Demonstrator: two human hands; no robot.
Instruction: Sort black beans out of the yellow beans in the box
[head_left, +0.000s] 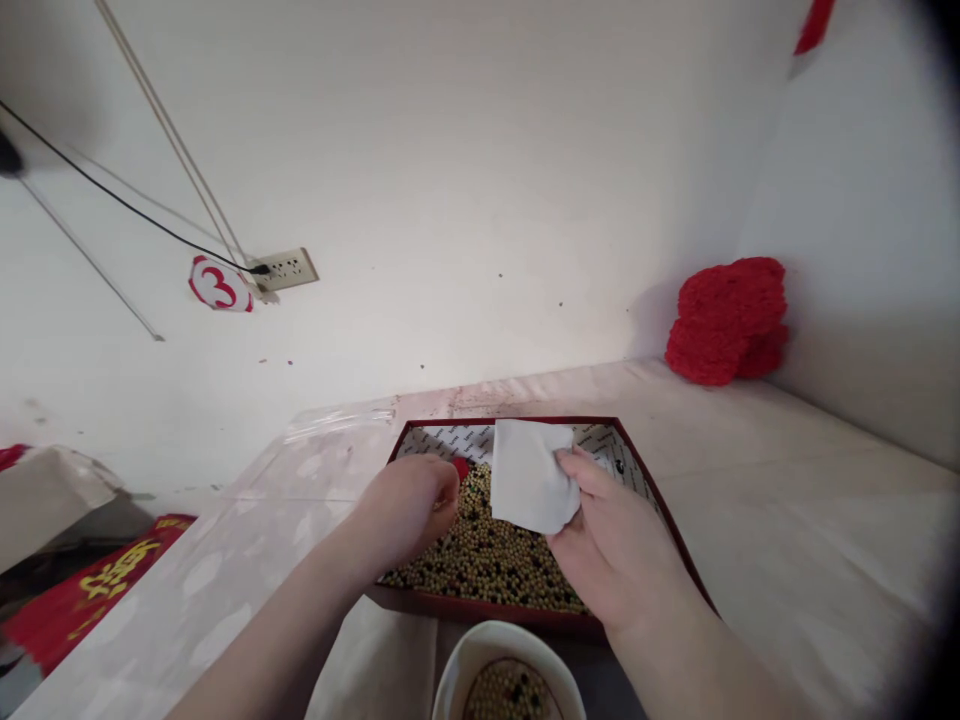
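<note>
A shallow red box [679, 535] lies on the table, filled with small yellowish beans [487, 560] mixed with a few dark ones. My left hand [405, 505] hovers over the box's left side, fingers pinched together near a small red object [461, 467]; what it grips is hidden. Over the beans, my right hand [615, 545] holds a white folded paper [529, 475] by its lower right corner. A white bowl [506, 675] with some beans stands at the near edge, just in front of the box.
The table [787, 520] is covered in pale plastic sheeting and meets a white wall. A red fuzzy bundle [727, 320] rests in the far right corner. A wall socket [289, 268] with a black cable and a round tag marked 3 [220, 285] are at left.
</note>
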